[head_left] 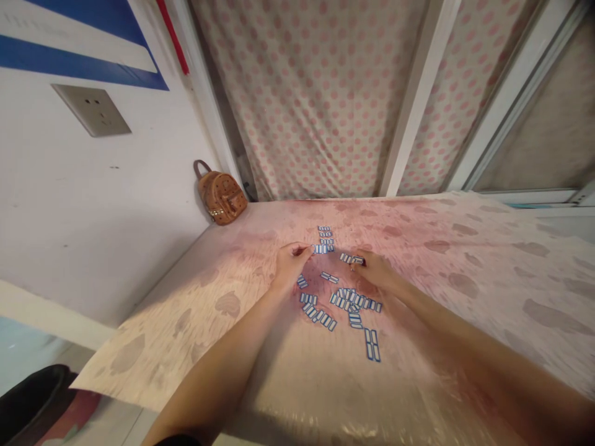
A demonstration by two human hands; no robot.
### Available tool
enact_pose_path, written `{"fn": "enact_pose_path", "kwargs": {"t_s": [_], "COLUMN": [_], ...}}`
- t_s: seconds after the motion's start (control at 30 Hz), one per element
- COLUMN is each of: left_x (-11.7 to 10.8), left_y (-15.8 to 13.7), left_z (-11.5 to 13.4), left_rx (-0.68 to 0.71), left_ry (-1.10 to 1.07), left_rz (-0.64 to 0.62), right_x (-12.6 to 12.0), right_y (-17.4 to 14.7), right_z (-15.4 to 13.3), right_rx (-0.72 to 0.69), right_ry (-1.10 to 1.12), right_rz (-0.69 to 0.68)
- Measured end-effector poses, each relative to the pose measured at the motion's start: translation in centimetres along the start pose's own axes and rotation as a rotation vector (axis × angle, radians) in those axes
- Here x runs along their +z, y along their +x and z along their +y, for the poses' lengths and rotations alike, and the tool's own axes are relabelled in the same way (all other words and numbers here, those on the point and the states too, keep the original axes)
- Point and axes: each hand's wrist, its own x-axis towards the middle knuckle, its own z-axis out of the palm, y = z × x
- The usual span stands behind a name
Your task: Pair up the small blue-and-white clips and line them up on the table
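Observation:
My left hand (292, 260) is closed in a pinch on the end of a small white strip with blue borders (318, 249), at the lower end of a column of similar strips (325, 234). To its right, my right hand (372, 267) pinches another blue-edged white strip (346, 257) just above the table. A single strip (330, 277) lies between my forearms. Nearer to me are a loose group of strips on the left (318, 313) and an overlapping pile on the right (348, 300). Print on the strips is too small to read.
The table (446, 260) has a pinkish, leaf-patterned cover. A brown mini backpack (223, 195) leans against the wall at the far left corner. Dotted curtains (316, 99) hang behind the table. A dark bin (35, 396) stands on the floor at lower left.

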Motion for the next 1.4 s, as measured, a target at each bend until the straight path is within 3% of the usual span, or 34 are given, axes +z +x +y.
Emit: {"fn": "enact_pose_path", "kwargs": {"t_s": [0.17, 0.3, 0.37, 0.47, 0.67, 0.8, 0.9, 1.0, 1.1, 1.23, 1.4], "left_x": [0.9, 2.5, 3.2, 3.4, 2.6, 2.8, 3.5, 4.0, 4.1, 4.2, 4.7], "left_y": [-0.8, -2.4, -3.0, -3.3, -2.5, -2.5, -2.7, -2.8, -2.9, -3.6, -4.8], "left_z": [-0.1, 0.3, 0.4, 0.2, -0.4, -1.0, -1.3, -1.0, -0.3, 0.9, 2.3], "left_rx": [-0.042, -0.077, -0.099, -0.114, -0.082, -0.104, -0.091, -0.03, 0.015, 0.043, 0.006], "left_ry": [-0.007, -0.07, -0.073, -0.051, 0.017, 0.052, 0.07, 0.103, 0.126, 0.08, 0.034], "left_rz": [-0.144, -0.354, -0.393, -0.337, -0.145, -0.158, -0.179, -0.1, -0.044, -0.101, -0.111], "right_x": [-1.9, -2.1, -1.7, -1.2, -2.0, -2.3, -2.8, -3.4, -3.8, -3.8, -3.5], "right_y": [-1.4, -3.3, -3.9, -4.2, -3.9, -4.3, -4.5, -4.5, -5.0, -6.1, -7.3], "right_z": [0.1, -1.0, -1.6, -1.9, -1.1, -0.9, -0.8, -1.0, -1.7, -3.3, -5.0], "right_rx": [-0.038, 0.026, 0.083, 0.136, 0.063, 0.103, 0.073, 0.06, 0.048, 0.065, 0.067], "right_ry": [0.364, 0.548, 0.641, 0.717, 0.727, 0.79, 0.657, 0.582, 0.688, 0.859, 0.762], "right_rz": [-0.164, -0.271, -0.291, -0.291, -0.228, -0.087, 0.008, 0.077, 0.073, 0.046, 0.055]}}
